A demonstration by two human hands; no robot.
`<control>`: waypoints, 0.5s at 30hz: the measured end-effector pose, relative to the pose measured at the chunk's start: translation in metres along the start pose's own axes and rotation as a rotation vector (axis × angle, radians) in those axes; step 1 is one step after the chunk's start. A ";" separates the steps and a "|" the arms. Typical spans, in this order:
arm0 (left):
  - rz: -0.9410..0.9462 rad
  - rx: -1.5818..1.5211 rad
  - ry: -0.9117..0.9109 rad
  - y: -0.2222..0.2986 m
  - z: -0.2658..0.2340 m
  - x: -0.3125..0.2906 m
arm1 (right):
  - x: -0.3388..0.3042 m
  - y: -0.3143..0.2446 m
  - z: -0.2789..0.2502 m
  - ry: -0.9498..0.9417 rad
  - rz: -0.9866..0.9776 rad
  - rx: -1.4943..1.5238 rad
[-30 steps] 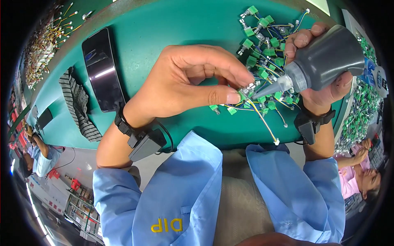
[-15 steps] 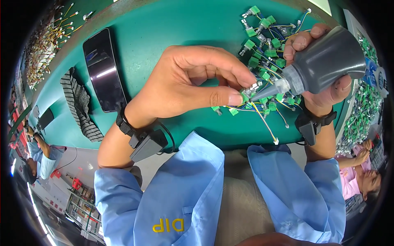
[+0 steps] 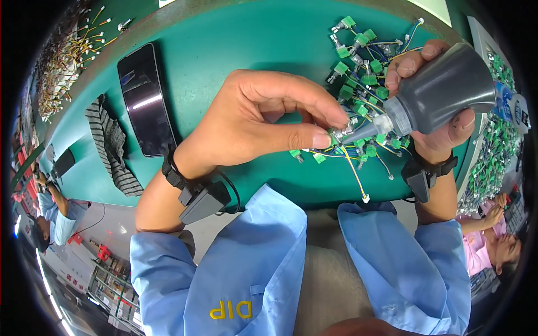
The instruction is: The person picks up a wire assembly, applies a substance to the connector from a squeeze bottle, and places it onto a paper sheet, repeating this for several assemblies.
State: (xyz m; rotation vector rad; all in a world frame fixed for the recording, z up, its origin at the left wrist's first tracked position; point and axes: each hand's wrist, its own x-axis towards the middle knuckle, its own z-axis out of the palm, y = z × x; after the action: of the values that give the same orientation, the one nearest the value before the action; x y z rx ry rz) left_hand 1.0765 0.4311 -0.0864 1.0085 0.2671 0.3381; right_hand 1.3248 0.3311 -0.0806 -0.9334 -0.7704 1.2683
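Between thumb and forefinger, my left hand (image 3: 269, 115) pinches a small green potentiometer (image 3: 339, 134) with a metal shaft. Its thin white and yellow wires hang down to a white plug (image 3: 366, 198). My right hand (image 3: 448, 126) is wrapped round a dark squeeze bottle (image 3: 445, 84), tilted so that its tapered nozzle points left and down. The nozzle's tip is at the potentiometer; whether they touch I cannot tell. Beneath and behind both hands lies a loose pile of similar wired green potentiometers (image 3: 370, 80), partly hidden by the bottle and fingers.
A black phone (image 3: 147, 101) and a striped grey cloth (image 3: 109, 145) lie on the green table (image 3: 218, 42) at left. Wire leads (image 3: 67, 67) are heaped at the far left. At right stands a tray of more green parts (image 3: 493, 162). Co-workers (image 3: 481, 241) sit on both sides.
Both hands have shifted slightly, the potentiometer and nozzle moving a little left and down together. The hanging plug has swung left. Both grips are the same.
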 end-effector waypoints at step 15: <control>0.021 0.000 -0.012 -0.001 0.001 0.000 | 0.001 0.004 -0.003 -0.155 -0.058 0.081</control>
State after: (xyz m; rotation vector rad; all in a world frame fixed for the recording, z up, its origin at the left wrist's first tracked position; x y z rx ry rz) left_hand 1.0769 0.4302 -0.0871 1.0137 0.2457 0.3513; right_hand 1.3261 0.3322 -0.0855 -0.7486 -0.8551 1.3218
